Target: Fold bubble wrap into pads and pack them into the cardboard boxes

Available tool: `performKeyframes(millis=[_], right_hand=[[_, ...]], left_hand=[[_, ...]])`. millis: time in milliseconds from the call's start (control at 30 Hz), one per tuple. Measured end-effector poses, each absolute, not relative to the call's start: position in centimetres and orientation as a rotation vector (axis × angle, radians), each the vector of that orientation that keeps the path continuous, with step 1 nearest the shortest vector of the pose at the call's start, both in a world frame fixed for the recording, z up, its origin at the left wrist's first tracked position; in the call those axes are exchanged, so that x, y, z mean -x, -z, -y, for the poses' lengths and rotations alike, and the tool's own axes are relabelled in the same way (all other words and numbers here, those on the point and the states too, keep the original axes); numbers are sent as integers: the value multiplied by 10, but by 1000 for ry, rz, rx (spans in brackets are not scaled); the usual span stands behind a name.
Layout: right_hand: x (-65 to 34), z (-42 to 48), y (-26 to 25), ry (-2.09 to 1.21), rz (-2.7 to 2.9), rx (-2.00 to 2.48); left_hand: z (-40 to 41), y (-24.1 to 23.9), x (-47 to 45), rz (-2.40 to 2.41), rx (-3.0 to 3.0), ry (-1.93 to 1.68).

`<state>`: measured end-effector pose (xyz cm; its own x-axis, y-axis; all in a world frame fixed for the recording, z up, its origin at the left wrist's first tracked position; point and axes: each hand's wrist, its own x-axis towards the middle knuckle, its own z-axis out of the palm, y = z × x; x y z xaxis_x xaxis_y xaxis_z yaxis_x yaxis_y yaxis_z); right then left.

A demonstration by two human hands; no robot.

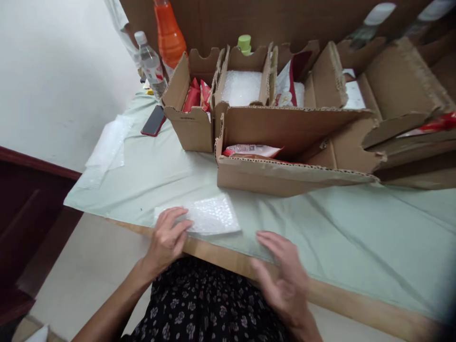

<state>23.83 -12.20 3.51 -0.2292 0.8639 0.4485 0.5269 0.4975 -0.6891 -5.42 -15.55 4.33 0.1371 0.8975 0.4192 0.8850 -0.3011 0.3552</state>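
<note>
A folded sheet of bubble wrap (213, 216) lies at the near edge of the table. My left hand (168, 236) rests on its left end, fingers stretched flat, holding nothing. My right hand (283, 273) hovers open over the table edge just right of the sheet, fingers apart and a little blurred. Behind the sheet stands a long open cardboard box (285, 175) with a red and white packet (252, 150) inside.
Pale green cloth (356, 232) covers the table. Several small open cardboard boxes stand in a row at the back, one with red packets (196, 95), one with bubble wrap (241, 88). A phone (154, 121), water bottle (151, 64) and orange bottle (170, 35) stand far left. More bubble wrap (107, 147) lies left.
</note>
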Motion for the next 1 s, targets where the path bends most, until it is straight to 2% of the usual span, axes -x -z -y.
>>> performKeyframes(millis=[67,233,367,467,533,633,733,833,1000], right_hand=[[-220,132,-31,-507,2143,1034],[-190,118,-4,-311,2290,1163],[-189,97,3,-494,2170,1108],[-203,92,-3,-871,1848,1165],[-220,91,-7,-1058,1446,1333],[-250,93,-9,-1143,822,1440],[-275,101,-9,-1145,628,1458],[-290,114,-9,-1102,759,1594],[-315,127,-12,-788,1026,1829]], left_hand=[[152,-35,37,-1763,-2363,-876],[151,-16,26,-1775,-2263,-778],[160,-8,31,-1904,-2127,-823],[162,-5,35,-1973,-2074,-788],[162,-4,39,-2024,-2047,-756],[160,-4,45,-2096,-2020,-714],[154,-7,48,-2094,-2048,-675],[144,-12,45,-2053,-2120,-652],[125,-22,46,-2062,-2226,-536]])
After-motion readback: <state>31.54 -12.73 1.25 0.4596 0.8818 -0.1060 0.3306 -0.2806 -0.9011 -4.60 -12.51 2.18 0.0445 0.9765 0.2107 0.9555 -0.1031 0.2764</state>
